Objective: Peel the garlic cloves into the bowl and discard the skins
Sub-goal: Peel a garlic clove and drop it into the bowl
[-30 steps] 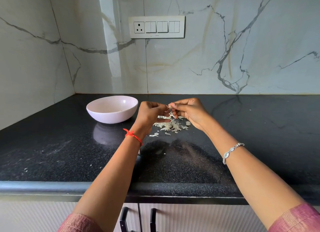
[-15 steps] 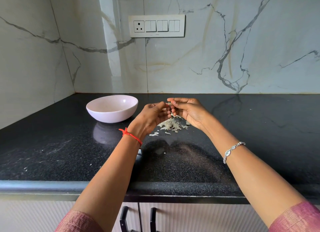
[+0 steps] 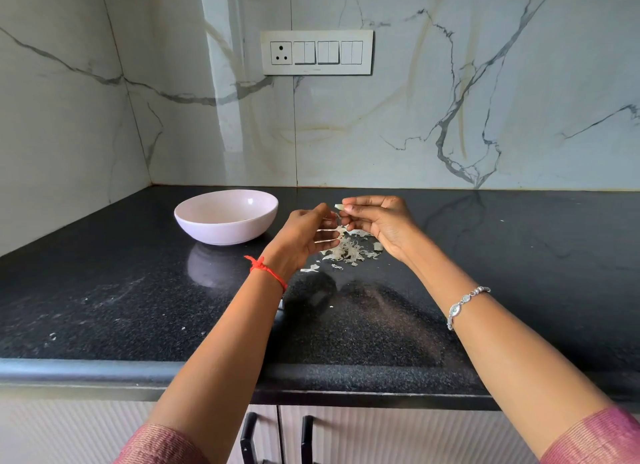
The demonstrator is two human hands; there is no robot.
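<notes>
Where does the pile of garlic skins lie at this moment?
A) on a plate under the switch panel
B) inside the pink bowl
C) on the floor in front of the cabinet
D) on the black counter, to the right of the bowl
D: the pile of skins lies loose on the black counter, to the right of the bowl and apart from it.

Bowl on counter, back left. Skins piled on counter, right of bowl. Left hand and right hand above pile, clove pinched in right fingertips. Switch plate on wall behind.
</notes>
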